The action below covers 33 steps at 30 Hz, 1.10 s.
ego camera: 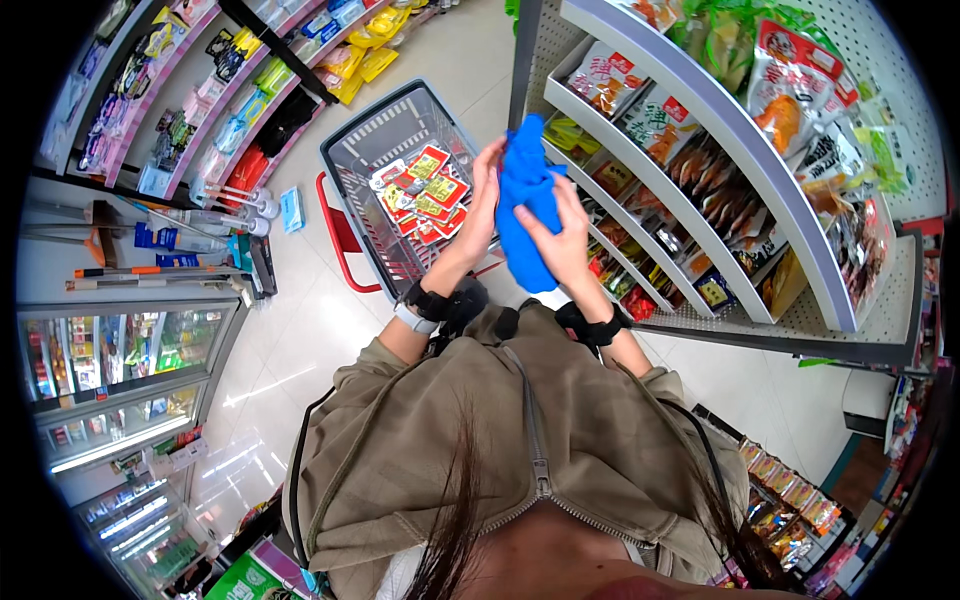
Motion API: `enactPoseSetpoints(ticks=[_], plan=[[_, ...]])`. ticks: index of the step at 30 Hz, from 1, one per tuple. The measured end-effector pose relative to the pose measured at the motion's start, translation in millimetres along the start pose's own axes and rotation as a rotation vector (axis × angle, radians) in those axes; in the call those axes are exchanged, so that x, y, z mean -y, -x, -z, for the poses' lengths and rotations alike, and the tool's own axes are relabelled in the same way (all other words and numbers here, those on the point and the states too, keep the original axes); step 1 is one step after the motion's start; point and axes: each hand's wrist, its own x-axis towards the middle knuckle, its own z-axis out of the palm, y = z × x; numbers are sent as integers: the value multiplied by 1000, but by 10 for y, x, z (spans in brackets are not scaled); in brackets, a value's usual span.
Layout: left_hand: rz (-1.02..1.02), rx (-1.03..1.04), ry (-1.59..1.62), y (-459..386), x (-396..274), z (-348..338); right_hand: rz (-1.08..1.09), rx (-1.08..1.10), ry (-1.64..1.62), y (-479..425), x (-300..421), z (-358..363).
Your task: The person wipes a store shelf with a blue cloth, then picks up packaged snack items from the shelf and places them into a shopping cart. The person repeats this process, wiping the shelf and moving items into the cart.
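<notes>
Both hands are raised before me at a snack shelf, holding a bright blue cloth [525,217] between them. My left hand [478,206] lies along the cloth's left side, its fingers partly hidden behind it. My right hand [562,229] grips the cloth from the right, thumb pressed across its front. The cloth looks bunched and hangs lengthwise. Below and left of my hands stands a grey plastic shopping basket [345,142] with a red handle [330,232]. Several red, white and yellow snack packets [427,199] lie heaped inside it.
A tiered white shelf [675,225] with bagged snacks rises close on my right. Stocked shelves [187,97] curve along the left. Mops and brooms [157,274] lean near a glass-door fridge [127,345]. A light blue packet [292,209] lies on the tiled floor [300,322].
</notes>
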Motion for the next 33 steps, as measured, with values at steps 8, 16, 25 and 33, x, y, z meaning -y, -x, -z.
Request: enactPoseSetpoints(ticks=[8,16,25,33], plan=[[91,295,857,329,621,154,397,-17,120,-38,423,246],[87,45,167,360,-83,-457,165,-227,109,3,39,325],[215,-36,379,394,-8,-420,416,-124,133,124,294,334],[85,492,27,324,-143,-254,-46,-325,31,129,-78,375]])
